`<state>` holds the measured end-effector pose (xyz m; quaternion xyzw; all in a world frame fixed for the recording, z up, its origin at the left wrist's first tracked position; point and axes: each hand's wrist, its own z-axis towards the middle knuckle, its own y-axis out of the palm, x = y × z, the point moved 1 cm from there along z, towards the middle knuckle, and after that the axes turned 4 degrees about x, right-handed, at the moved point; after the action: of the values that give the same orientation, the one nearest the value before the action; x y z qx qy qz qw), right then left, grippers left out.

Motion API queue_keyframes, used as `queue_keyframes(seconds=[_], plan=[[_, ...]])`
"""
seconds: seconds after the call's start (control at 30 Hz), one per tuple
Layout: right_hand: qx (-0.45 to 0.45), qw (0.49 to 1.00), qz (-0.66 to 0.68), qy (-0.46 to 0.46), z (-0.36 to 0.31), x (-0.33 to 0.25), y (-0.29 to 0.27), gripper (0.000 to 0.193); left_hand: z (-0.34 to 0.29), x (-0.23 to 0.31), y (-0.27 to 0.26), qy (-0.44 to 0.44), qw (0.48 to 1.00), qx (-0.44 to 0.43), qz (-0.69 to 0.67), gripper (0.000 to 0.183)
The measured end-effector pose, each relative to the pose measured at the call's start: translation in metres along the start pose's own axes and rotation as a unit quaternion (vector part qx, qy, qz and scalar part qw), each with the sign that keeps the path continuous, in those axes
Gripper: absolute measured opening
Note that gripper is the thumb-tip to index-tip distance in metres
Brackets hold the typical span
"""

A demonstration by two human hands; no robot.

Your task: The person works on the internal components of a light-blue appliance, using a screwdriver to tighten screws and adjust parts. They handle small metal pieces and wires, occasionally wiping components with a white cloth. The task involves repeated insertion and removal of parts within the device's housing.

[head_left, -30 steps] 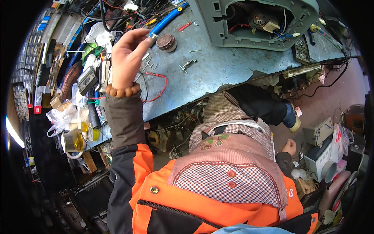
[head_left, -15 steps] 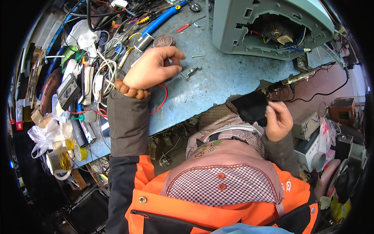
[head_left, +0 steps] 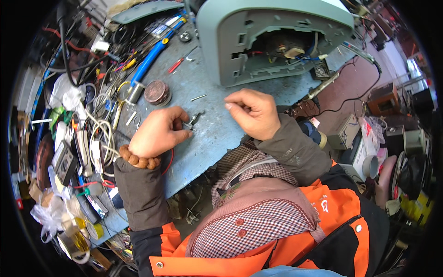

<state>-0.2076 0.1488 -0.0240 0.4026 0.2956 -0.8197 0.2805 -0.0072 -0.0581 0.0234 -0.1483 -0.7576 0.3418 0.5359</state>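
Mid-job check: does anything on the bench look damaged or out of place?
Nothing looks spilled. The grey housing stands out: a large opening leaves its wires and inner parts exposed. White cables also lie tangled beyond the left hand, crowding that side of the bench.

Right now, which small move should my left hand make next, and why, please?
Perhaps the left hand should gently close its fingers on the small, branched, silvery metal part: in this view, its near end shows between them and the thumb, while the thin, straight, silvery rod lies farther away on the worn blue bench top.
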Motion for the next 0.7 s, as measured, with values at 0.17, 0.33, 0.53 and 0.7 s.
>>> queue_keyframes(seconds=[0.17,0.33,0.53,0.7], plan=[[0.018,0.999,0.039,0.019,-0.001,0.000,-0.002,0.008,0.004,0.005,0.003,-0.024,1.000,-0.007,0.004,0.029],[0.024,0.997,0.073,0.022,-0.003,0.006,-0.001,0.008,0.007,0.006,0.006,-0.001,1.000,-0.001,0.026,0.026],[0.028,0.997,0.064,0.015,-0.001,0.011,0.002,0.009,0.009,0.004,0.007,-0.008,1.000,0.003,0.018,0.028],[0.008,0.998,0.040,0.039,-0.002,0.008,0.003,0.007,0.007,0.000,0.006,0.039,0.999,0.004,0.005,0.026]])
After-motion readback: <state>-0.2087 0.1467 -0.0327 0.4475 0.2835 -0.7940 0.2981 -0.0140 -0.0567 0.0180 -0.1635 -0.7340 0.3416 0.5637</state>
